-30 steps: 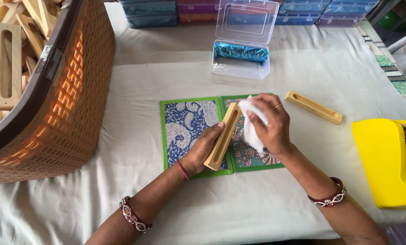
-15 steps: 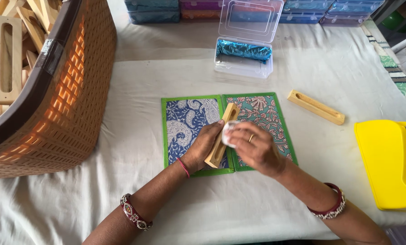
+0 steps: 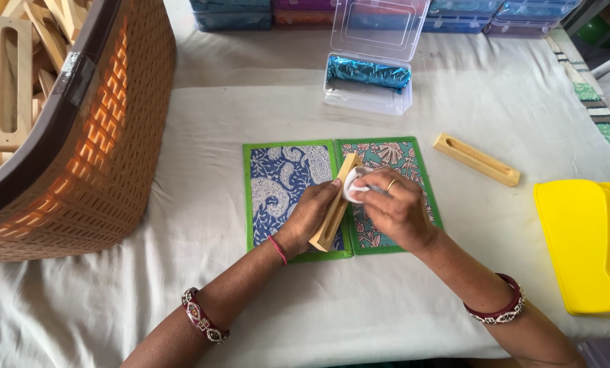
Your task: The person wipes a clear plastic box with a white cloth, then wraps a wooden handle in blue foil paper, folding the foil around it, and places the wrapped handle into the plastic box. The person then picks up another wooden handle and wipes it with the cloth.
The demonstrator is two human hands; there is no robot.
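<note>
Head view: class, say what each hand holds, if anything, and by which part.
The left hand grips the long wooden block around its middle, tilted over the patterned mat. The right hand pinches a small white pad against the block's upper end.

This looks like a small craft workshop set up for handwork. A worktop [image 3: 264, 320] draped in white cloth carries a big orange woven basket [image 3: 107, 157] piled with identical slotted wooden pieces [image 3: 5, 82], and a row of stacked coloured plastic boxes [image 3: 455, 17] lines the far edge. A green-edged patterned mat [image 3: 284, 184] serves as the working surface, with a yellow machine [image 3: 581, 245] at the side
</note>
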